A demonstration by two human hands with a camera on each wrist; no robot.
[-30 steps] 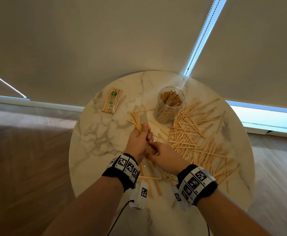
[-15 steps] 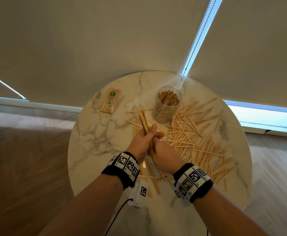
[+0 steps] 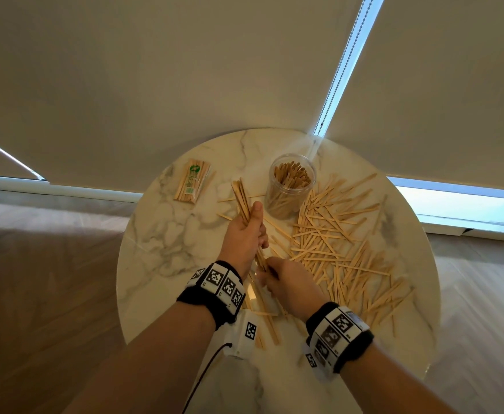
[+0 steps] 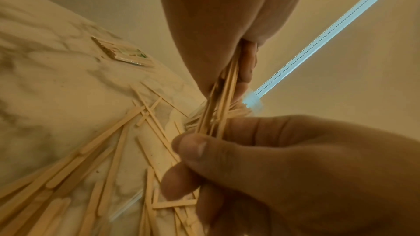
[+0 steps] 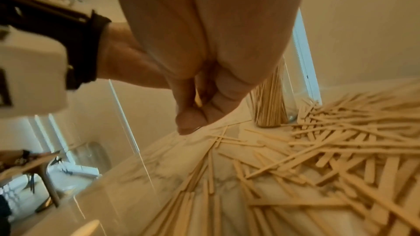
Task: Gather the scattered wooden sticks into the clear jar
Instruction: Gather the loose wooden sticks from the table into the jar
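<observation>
Currently squaring a bundle of sticks point(image 3: 242, 201): left hand point(image 3: 242, 234) gripped round its middle, right hand point(image 3: 286, 283) pinching the near ends. Clear jar point(image 3: 291, 186), part-filled, stands just beyond on the table point(image 3: 167, 234). Big scatter point(image 3: 343, 243) lies right. Next, I'd say: lift the bundle over the rim, drop it endwise.

I see a round marble table point(image 3: 167, 243) with grey veins, and I place everything else by it. On its far left part lies a wrapped packet of thin skewers point(image 3: 192, 184) with a green label, flat on the marble. Behind the table hang pale roller blinds point(image 3: 155, 70), and between two of them, beyond the table's far edge, a bead chain point(image 3: 338, 70) runs down a bright gap. Wooden flooring point(image 3: 35, 294) lies left of the table. Below the table's left side stands a wooden-legged piece of furniture point(image 5: 38, 171), too blurred for me to identify.
</observation>
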